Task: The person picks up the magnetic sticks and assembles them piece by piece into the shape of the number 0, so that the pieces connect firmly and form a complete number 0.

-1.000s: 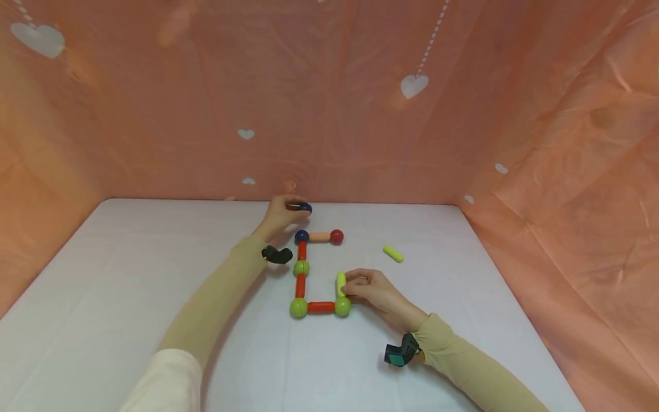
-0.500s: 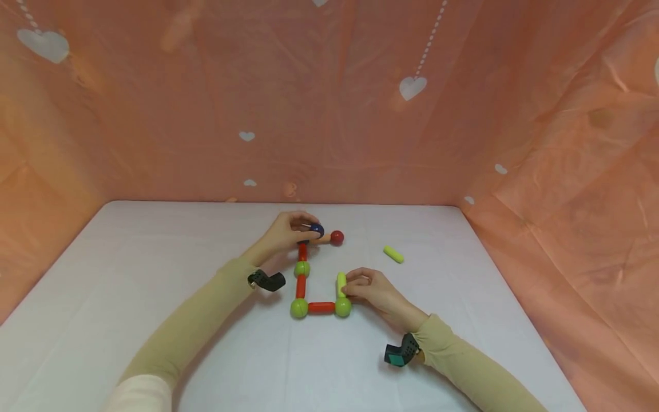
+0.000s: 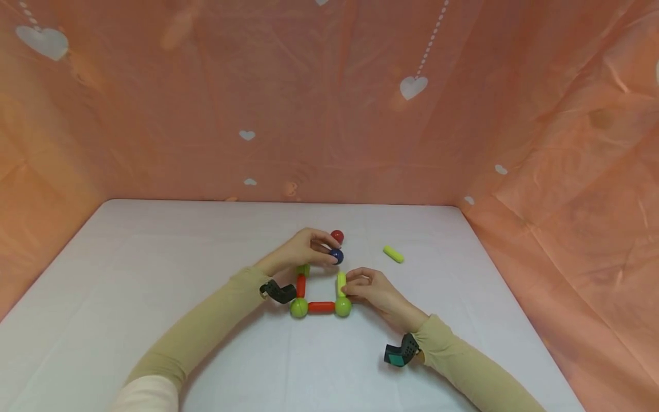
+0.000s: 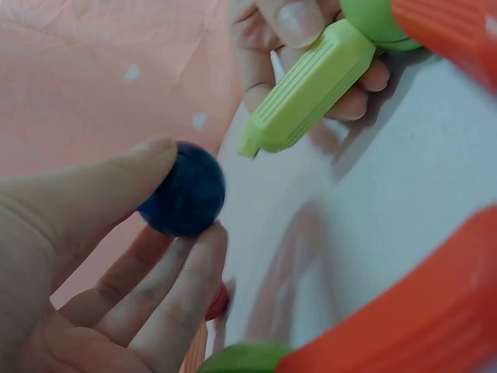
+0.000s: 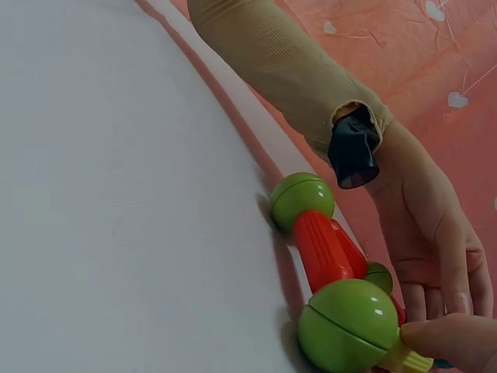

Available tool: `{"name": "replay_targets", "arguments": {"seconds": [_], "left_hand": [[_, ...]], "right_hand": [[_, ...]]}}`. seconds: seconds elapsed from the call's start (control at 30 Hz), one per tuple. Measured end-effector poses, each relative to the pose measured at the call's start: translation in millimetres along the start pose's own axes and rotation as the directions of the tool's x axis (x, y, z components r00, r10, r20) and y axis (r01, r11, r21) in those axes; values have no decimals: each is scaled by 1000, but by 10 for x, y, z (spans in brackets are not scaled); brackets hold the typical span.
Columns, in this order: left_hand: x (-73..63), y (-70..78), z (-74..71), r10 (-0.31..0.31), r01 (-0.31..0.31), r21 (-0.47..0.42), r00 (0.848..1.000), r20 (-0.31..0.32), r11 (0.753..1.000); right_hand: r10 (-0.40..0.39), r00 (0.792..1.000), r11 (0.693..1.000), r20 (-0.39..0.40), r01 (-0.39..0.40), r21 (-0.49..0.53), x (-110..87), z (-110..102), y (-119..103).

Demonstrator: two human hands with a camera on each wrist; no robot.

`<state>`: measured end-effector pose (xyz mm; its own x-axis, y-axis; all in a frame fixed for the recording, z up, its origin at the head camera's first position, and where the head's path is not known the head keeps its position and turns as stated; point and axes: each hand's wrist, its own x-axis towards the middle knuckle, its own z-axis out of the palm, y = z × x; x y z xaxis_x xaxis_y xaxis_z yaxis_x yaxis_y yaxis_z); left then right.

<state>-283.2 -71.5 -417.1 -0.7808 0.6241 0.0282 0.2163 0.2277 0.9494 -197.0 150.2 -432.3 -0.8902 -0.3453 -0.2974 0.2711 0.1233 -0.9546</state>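
In the head view my left hand [image 3: 304, 250] pinches a dark blue ball [image 3: 337, 256] between thumb and fingertips, above the table. The left wrist view shows a gap between this blue ball [image 4: 186, 194] and the free end of a yellow-green rod [image 4: 314, 89]. My right hand [image 3: 378, 293] holds that rod [image 3: 341, 284] by thumb and fingers; its near end joins a green ball [image 3: 342, 306]. A red rod [image 3: 321, 308] links this ball to another green ball [image 3: 299, 308] at the corner. From there a second red rod [image 3: 301, 286] runs away to a third, partly covered green ball.
Beyond my left hand a red ball [image 3: 337, 236] shows; the part of the frame beside it is hidden. A loose yellow-green rod [image 3: 393, 254] lies to the right on the white table [image 3: 216, 355]. Orange cloth [image 3: 329, 114] with white hearts stands behind and at the sides.
My left hand has brought the blue ball from the far side of the frame toward the yellow-green rod, moving right and nearer. My right hand stays put on the rod.
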Motion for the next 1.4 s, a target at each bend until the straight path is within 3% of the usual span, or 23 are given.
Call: {"name": "replay_targets", "arguments": {"seconds": [0.27,0.67,0.97,1.4], "left_hand": [[32,3,98,-7,4,56,999,53,998],[55,-11,75,-12,2,101,995,98,995],[61,-9,78,-25,11,137,995,100,990],[88,-63,75,-3,-8,154,997,73,988]], "right_hand": [[-3,1000,1000,7,3,1,2,-4,-3],[14,1000,1000,-13,-14,-23,1,-1,-8],[2,1000,1000,-30,-3,-16,13,11,-10],[-13,1000,996,-23,11,-90,38,3,-59]]}}
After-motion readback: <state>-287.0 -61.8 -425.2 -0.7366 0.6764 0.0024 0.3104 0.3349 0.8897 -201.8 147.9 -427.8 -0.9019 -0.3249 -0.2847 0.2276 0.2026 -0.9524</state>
